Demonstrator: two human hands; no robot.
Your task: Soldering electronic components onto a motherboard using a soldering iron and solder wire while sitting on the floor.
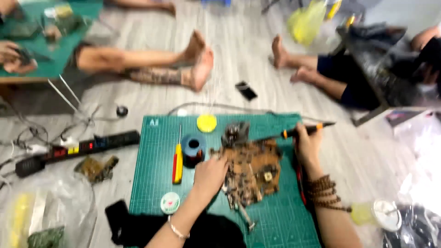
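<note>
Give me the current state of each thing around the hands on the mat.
Left hand: pressed on the brown circuit board, steadying it.
Right hand: gripping the soldering iron.
Soldering iron: held near-level, pointing left toward the board.
Brown circuit board: lying flat on the mat.
Green cutting mat: flat on the floor.
Screwdriver: lying unused on the mat.
Solder spool: standing upright.
Power strip: red lights showing.

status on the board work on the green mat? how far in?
Set up: brown circuit board lies on the green cutting mat, screwdriver beside it. In hand: left hand rests on the board, right hand holds a soldering iron above it. Too blurred to judge remaining joints.
</note>
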